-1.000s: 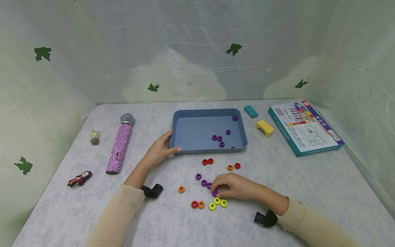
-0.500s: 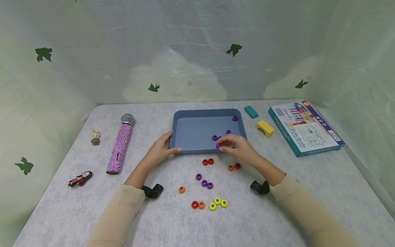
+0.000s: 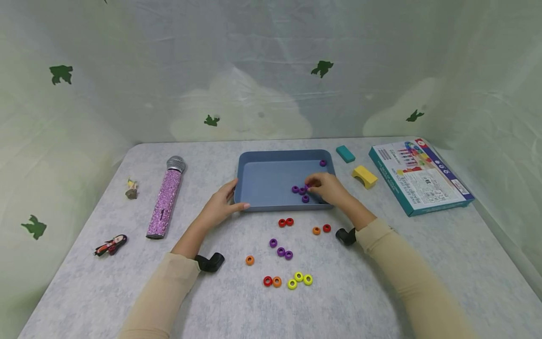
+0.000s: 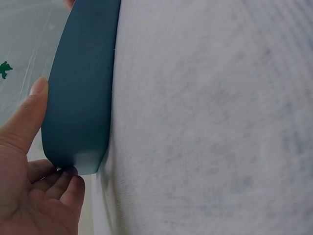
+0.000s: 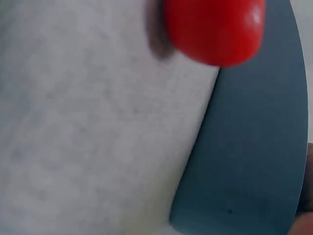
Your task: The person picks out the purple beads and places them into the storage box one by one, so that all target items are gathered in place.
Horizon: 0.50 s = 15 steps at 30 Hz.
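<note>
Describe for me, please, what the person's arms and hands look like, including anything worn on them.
The left sleeve and right sleeve are long, plain beige. A black, bent fitting shows at the left wrist and another at the right. The left hand and right hand show no gloves or rings.

A pale grey-blue mottled tabletop (image 3: 224,306) is carrying a rectangular blue-grey tray (image 3: 267,183) near its far edge, with a teal rectangular block (image 3: 346,154), a yellow arched block (image 3: 364,178) and a flat teal-and-white printed box (image 3: 421,177) lying to the right. On the left, a pink glittery microphone with a silver head (image 3: 164,202) is lying near two small figurines (image 3: 111,246). In front of the tray, three purple ring-shaped beads (image 3: 281,254), four red ring-shaped beads (image 3: 290,224), three orange ring-shaped beads (image 3: 250,263) and three yellow ring-shaped beads (image 3: 307,283) are resting.
</note>
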Each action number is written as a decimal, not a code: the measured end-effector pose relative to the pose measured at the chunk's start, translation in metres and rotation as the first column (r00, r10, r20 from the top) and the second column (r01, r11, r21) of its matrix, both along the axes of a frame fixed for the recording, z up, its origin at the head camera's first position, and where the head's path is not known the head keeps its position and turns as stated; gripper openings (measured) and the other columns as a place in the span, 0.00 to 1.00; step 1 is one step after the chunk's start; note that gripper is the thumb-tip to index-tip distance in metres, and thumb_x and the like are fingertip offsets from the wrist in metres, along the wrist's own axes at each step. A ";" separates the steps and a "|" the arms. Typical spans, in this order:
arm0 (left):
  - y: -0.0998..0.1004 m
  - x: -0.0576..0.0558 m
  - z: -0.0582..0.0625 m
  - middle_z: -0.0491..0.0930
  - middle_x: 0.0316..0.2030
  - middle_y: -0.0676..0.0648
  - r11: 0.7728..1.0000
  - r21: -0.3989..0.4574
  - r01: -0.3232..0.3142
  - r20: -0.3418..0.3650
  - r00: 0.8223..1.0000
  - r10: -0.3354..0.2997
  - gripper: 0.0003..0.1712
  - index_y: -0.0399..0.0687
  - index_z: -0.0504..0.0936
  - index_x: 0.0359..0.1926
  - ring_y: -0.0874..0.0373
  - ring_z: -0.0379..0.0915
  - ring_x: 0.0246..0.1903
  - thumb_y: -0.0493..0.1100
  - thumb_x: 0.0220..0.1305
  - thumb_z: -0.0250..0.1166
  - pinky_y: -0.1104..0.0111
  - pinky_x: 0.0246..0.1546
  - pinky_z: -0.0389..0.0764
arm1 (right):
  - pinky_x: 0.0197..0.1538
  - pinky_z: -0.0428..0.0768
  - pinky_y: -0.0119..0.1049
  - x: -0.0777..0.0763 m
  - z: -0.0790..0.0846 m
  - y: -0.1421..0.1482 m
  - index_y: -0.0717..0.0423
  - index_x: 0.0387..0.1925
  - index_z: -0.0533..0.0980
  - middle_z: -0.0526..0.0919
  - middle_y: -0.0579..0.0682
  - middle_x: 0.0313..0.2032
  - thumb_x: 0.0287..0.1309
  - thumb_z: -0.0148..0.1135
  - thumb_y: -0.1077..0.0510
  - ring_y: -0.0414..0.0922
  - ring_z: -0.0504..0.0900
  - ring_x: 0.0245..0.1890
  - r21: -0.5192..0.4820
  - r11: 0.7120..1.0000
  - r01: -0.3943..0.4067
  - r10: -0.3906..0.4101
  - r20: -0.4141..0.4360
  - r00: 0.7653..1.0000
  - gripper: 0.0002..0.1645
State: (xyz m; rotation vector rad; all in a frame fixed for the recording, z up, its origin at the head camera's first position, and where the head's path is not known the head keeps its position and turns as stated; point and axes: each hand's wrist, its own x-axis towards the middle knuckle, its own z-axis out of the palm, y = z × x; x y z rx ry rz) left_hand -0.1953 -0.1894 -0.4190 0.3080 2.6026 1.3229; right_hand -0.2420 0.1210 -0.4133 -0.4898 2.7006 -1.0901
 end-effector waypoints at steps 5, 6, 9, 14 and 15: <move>0.000 0.000 0.000 0.43 0.61 0.46 1.000 0.003 -0.001 -0.004 1.000 0.001 0.53 0.50 0.44 0.62 0.55 0.45 0.58 0.60 0.39 0.61 0.67 0.54 0.57 | 0.37 0.74 0.35 0.001 0.002 -0.003 0.56 0.37 0.74 0.75 0.49 0.33 0.48 0.56 0.63 0.43 0.72 0.35 0.032 0.999 -0.016 0.016 0.012 1.000 0.10; 0.000 0.000 0.000 0.43 0.61 0.46 1.000 0.003 -0.001 -0.005 1.000 0.001 0.53 0.50 0.44 0.62 0.55 0.45 0.58 0.60 0.39 0.61 0.67 0.54 0.57 | 0.37 0.74 0.35 0.001 0.003 -0.003 0.56 0.38 0.73 0.75 0.48 0.34 0.48 0.56 0.62 0.43 0.72 0.35 0.024 1.000 -0.013 0.012 0.013 1.000 0.11; 0.000 0.000 0.000 0.43 0.61 0.46 1.000 0.001 -0.001 -0.007 1.000 0.001 0.53 0.50 0.44 0.62 0.55 0.45 0.58 0.61 0.39 0.61 0.68 0.54 0.57 | 0.39 0.73 0.36 0.005 0.005 -0.001 0.55 0.41 0.72 0.74 0.49 0.37 0.49 0.56 0.60 0.42 0.71 0.37 -0.034 0.999 0.002 -0.002 0.016 1.000 0.14; 0.000 0.000 0.000 0.44 0.61 0.45 1.000 0.003 0.001 -0.012 1.000 -0.001 0.53 0.49 0.44 0.62 0.55 0.45 0.58 0.60 0.39 0.62 0.67 0.54 0.57 | 0.41 0.73 0.36 0.023 0.014 0.000 0.56 0.44 0.70 0.72 0.52 0.42 0.48 0.56 0.53 0.42 0.70 0.39 -0.187 0.982 -0.029 0.025 -0.020 0.999 0.20; 0.000 0.000 0.000 0.44 0.61 0.45 1.000 0.004 0.000 -0.011 1.000 0.000 0.53 0.49 0.44 0.62 0.55 0.45 0.58 0.60 0.39 0.62 0.67 0.54 0.57 | 0.42 0.73 0.36 0.029 0.016 0.000 0.57 0.44 0.70 0.72 0.52 0.42 0.47 0.56 0.52 0.43 0.70 0.40 -0.222 0.974 -0.052 0.044 -0.038 0.998 0.21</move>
